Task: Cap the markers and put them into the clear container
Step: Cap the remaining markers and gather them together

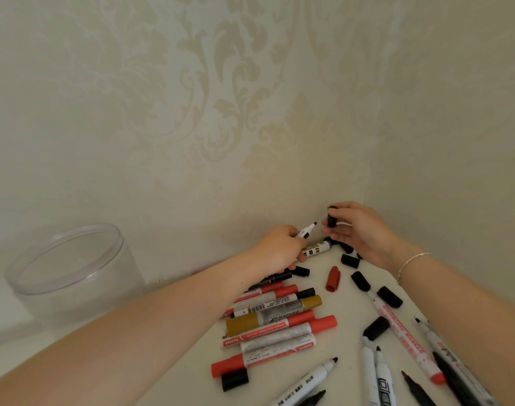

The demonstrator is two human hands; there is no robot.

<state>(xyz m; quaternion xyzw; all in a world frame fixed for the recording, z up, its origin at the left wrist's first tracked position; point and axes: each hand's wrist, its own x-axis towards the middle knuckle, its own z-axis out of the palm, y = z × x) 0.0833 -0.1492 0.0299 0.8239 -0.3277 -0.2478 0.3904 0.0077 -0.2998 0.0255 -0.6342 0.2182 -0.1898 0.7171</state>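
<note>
An uncapped marker (394, 230) is gripped by the left hand (279, 249); just beside its tip, a black cap (419, 219) is pinched by the right hand (357, 227).

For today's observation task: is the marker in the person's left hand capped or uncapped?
Uncapped: the marker in the left hand shows its bare black tip, while the right hand pinches a black cap apart.

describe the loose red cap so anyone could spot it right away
On the white table, look just below the right hand, right of the marker pile. The red cap lies alone there; the other loose caps around it are black.
</note>
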